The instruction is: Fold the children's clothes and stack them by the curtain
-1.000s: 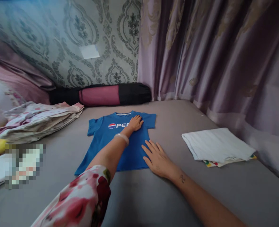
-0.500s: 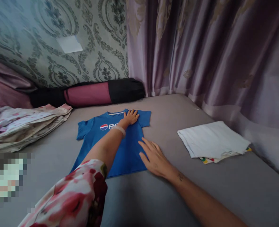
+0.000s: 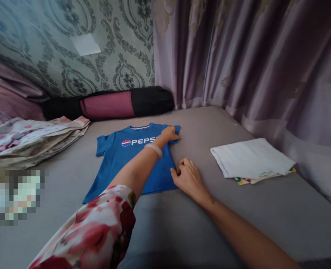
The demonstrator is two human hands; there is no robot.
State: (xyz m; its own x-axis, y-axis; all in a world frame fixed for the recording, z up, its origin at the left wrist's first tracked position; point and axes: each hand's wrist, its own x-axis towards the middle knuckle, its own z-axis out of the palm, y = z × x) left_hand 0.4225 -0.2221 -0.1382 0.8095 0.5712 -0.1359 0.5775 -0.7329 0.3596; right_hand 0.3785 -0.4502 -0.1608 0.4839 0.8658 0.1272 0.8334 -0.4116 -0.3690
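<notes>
A blue short-sleeved T-shirt [image 3: 134, 164] with a white PEPSI print and round logo lies spread flat, its neckline away from me. My left hand [image 3: 171, 133] reaches across it to the right sleeve, fingers bunched on the cloth there and thumb pointing right. That forearm covers the end of the print and part of the shirt's middle. My right hand [image 3: 188, 176] is at the lower right side edge of the shirt, fingers curled and thumb against the edge. The pinched cloth is mostly hidden under both hands.
The shirt lies on a grey bedsheet [image 3: 207, 127]. A folded white garment [image 3: 252, 158] is to the right. Folded clothes [image 3: 36, 140] are piled at left. A black and maroon bolster-like roll [image 3: 106, 105] lies along the patterned wall; purple curtains [image 3: 210, 56] hang behind.
My left hand has moved right from the shirt's shoulder to its sleeve, its spread fingers now bunched. My right hand's fingers have curled in at the side edge. The view has tilted slightly down.
</notes>
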